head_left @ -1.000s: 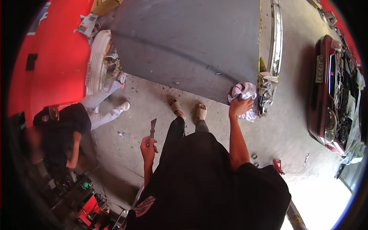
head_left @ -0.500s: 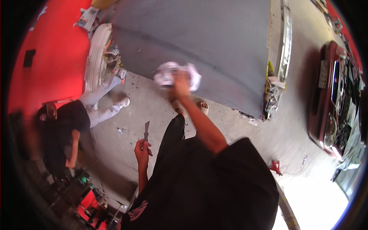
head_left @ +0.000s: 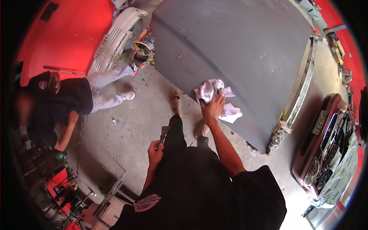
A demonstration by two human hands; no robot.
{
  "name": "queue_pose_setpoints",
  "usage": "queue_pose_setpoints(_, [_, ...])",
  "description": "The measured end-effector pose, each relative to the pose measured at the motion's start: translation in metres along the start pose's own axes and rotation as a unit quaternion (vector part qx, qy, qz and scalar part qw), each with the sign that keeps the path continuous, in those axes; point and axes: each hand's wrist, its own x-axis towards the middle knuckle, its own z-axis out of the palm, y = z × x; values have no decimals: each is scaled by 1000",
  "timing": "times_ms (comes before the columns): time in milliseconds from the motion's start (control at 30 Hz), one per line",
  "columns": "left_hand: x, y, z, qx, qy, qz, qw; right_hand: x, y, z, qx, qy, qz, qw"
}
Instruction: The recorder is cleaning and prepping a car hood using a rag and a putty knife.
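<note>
My right hand is closed on a crumpled white-and-pink cloth, pressed onto the near edge of a grey car hood. Part of the cloth hangs loose to the right of my fingers. Low at my left side, my left hand grips a putty knife with its flat blade pointing up and away from me. The knife is well apart from the hood.
To the left a person in a dark shirt and light trousers stands beside a red car panel and a white bumper. On the right is a maroon car front with its engine bay exposed. A cart with tools stands lower left.
My view has turned, so the hood appears rotated. My right hand has moved the cloth rightward along the hood's near edge. The putty knife stays in my left hand.
</note>
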Motion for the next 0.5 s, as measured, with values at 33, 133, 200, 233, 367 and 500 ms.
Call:
queue_pose_setpoints(33, [5, 7, -6, -1, -5, -1, 1000, 13, -29, 5, 5, -17, 0, 1000])
queue_pose_setpoints(133, [32, 20, -25, -8, 15, -24, 1000, 62, -95, 32, 21, -24, -52, 998])
queue_pose_setpoints(200, [52, 29, -43, -5, 25, -18, 1000, 96, -129, 53, 22, -16, -75, 997])
queue_pose_setpoints(233, [62, 30, -54, 2, 39, -12, 999, 115, -144, 64, 20, -10, -90, 996])
queue_pose_setpoints(367, [105, 39, -89, 17, 48, -27, 998, 189, -194, 95, 27, 9, -187, 982])
queue_pose_setpoints(500, [147, 52, -98, 42, -2, -25, 999, 165, -153, 71, 43, -55, -279, 958])
